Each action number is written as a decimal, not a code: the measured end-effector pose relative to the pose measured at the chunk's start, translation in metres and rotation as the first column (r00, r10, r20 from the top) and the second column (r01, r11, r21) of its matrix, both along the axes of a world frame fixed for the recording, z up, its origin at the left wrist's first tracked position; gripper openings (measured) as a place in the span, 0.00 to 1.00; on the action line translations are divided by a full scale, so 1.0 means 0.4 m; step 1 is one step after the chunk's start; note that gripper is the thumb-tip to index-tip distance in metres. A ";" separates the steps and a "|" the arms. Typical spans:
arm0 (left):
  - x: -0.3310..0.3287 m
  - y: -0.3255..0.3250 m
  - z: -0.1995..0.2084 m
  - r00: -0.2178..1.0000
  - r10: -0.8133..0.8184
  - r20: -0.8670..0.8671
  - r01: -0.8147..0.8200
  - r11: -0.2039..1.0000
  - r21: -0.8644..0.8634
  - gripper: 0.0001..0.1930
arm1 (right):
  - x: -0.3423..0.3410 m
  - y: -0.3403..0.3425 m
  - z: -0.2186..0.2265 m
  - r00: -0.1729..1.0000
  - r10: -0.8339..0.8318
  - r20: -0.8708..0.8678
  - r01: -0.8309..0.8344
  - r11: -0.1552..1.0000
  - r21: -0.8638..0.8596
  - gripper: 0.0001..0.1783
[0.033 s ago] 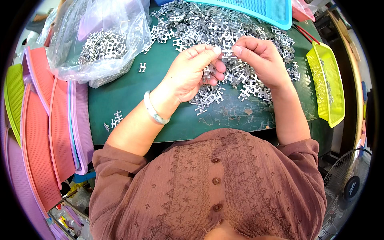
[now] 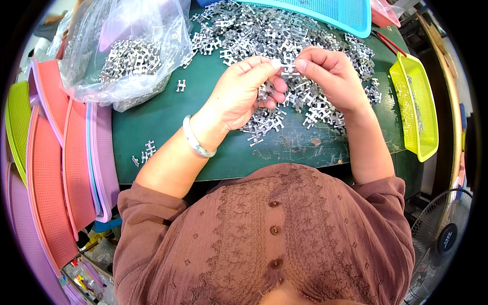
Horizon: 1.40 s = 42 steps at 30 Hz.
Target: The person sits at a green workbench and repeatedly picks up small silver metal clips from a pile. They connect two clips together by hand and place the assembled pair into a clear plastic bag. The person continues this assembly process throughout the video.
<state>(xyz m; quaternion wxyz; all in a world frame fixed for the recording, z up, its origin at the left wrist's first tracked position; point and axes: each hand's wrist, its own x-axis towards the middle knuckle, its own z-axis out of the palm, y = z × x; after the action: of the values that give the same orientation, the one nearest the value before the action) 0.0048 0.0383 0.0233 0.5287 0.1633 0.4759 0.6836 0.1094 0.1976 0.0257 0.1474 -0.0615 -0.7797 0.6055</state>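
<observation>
Above a heap of small silvery H-shaped metal pieces point(image 2: 315, 104), both my hands meet over the green table point(image 2: 168, 119). My left hand point(image 2: 241, 91) is closed in a pinch, thumb against forefinger, on one side of a small metal piece point(image 2: 290, 70). The other side of that piece sits between the thumb and forefinger of my right hand point(image 2: 333, 79). More metal pieces show by the curled lower fingers of my left hand; whether they are held or lie behind cannot be made out. A pale bangle point(image 2: 194, 140) circles my left wrist.
A clear plastic bag point(image 2: 84, 76) of similar pieces stands at the left, near stacked pink and purple baskets point(image 2: 48, 188). A blue basket point(image 2: 351, 18) lies at the back. At the right are a yellow-green basket point(image 2: 430, 119), red handles point(image 2: 389, 43) and a fan point(image 2: 424, 244).
</observation>
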 end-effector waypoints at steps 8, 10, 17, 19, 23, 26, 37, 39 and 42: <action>-0.008 0.000 -0.014 1.000 -0.008 -0.017 0.009 0.999 0.035 0.04 | 0.008 -0.003 0.026 0.988 0.130 -0.086 -0.099 0.949 0.301 0.05; -0.007 0.001 -0.020 0.999 0.023 -0.046 -0.020 0.998 0.057 0.04 | 0.009 0.002 0.026 0.990 0.113 -0.090 -0.076 0.937 0.340 0.06; -0.003 0.002 -0.018 0.991 0.076 -0.113 -0.068 0.995 0.073 0.09 | 0.024 0.055 0.015 0.998 0.058 0.024 -0.060 0.780 0.623 0.06; -0.001 0.003 -0.016 0.988 0.091 -0.125 -0.082 0.994 0.074 0.11 | 0.022 0.060 0.012 0.996 0.060 0.069 -0.091 0.728 0.679 0.06; -0.005 0.002 -0.018 0.991 0.055 -0.118 -0.049 0.997 0.053 0.13 | 0.020 0.058 0.006 0.996 0.037 0.077 -0.079 0.741 0.667 0.05; -0.015 -0.001 -0.016 0.999 0.036 -0.038 -0.034 0.999 0.032 0.12 | 0.021 0.059 0.002 0.997 0.031 0.074 -0.072 0.749 0.659 0.05; -0.029 -0.002 -0.023 0.987 0.072 0.145 -0.091 0.987 0.131 0.11 | 0.007 0.034 -0.001 1.000 0.010 -0.001 -0.007 0.735 0.678 0.05; -0.033 -0.003 -0.025 0.990 0.057 0.131 -0.074 0.988 0.133 0.11 | 0.001 0.033 -0.013 0.998 0.043 -0.041 0.002 0.675 0.738 0.06; -0.030 -0.004 -0.019 0.992 0.059 0.116 -0.070 0.993 0.093 0.11 | -0.005 0.028 -0.015 0.998 -0.010 -0.059 0.046 0.759 0.650 0.06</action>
<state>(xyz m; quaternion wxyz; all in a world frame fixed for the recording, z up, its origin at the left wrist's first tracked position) -0.0073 0.0366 0.0157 0.5238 0.1343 0.4167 0.7307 0.1075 0.2088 0.0198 0.1887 -0.0026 -0.9363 0.2964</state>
